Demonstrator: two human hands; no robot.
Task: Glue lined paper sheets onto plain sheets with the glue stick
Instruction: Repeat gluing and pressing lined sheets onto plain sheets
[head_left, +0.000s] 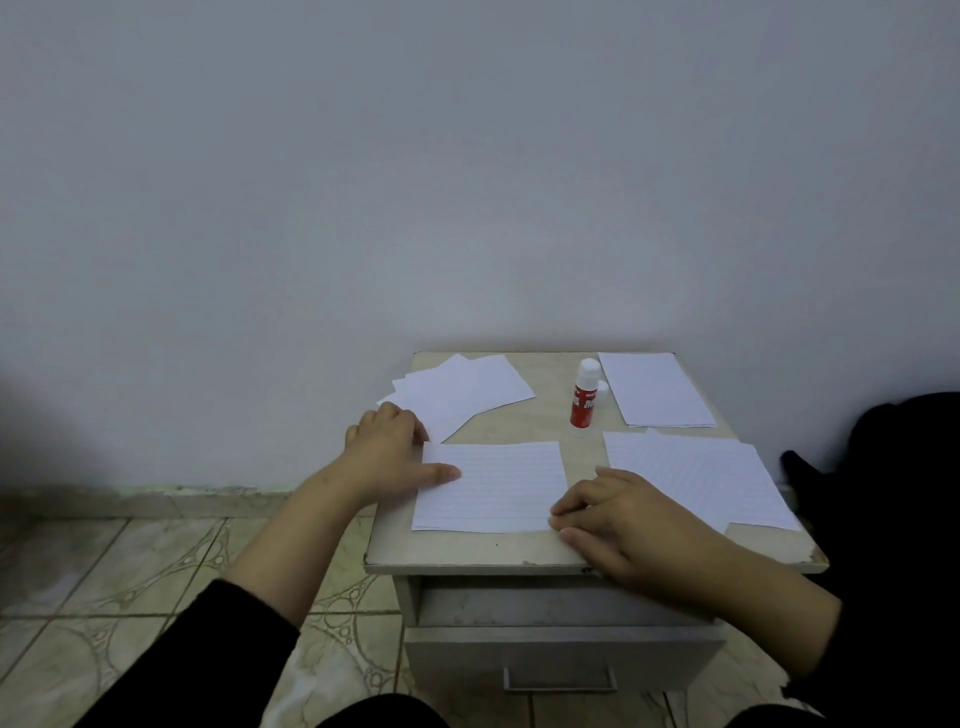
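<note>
Both hands are down on the small table (467, 553), working one lined sheet (493, 486) that lies flat at the front middle of the top. The left hand (387, 449) sits at the sheet's far left corner, thumb stretched out flat across the paper, the other fingers lying over the corner and the table edge beside it. The right hand (618, 514) is at the sheet's near right corner, fingers bent, fingertips (558, 512) pressing down on the paper's right edge, thumb resting on the table just in front of the sheet. Whether a plain sheet lies underneath, I cannot tell.

The glue stick (584, 395) stands upright behind the sheet, red body, white top, well clear of both hands, and a small white cap (602, 387) lies just beside it. To its right, a neat stack of paper (657, 389) sits at the back right corner. In front of that, a loose pile of lined sheets (701, 478) lies just past the right hand. Back left, fanned plain sheets (462, 392) lie close behind the left hand. The drawer (561, 654) under the top stands pulled out.
</note>
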